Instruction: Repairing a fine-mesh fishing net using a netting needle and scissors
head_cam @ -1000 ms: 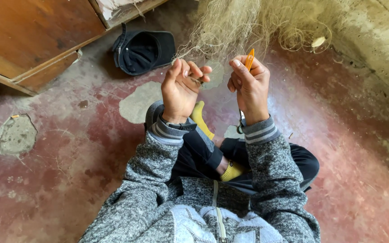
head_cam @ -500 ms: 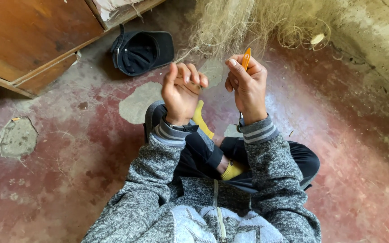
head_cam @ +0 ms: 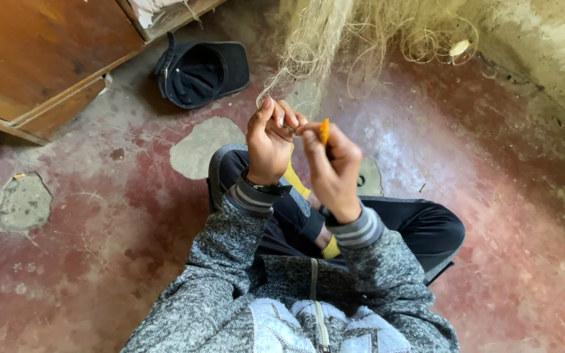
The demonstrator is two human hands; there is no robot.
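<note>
Above crossed legs, right hand (head_cam: 332,171) pinching orange tool (head_cam: 324,130), left hand (head_cam: 269,142) pinching net strands (head_cam: 308,52).

A small orange netting needle (head_cam: 324,130) stands nearly upright, only its upper part showing. Just left of it, a thin strand runs up into the pale, tangled fishing net (head_cam: 335,33), heaped on the floor beyond the needle.
</note>
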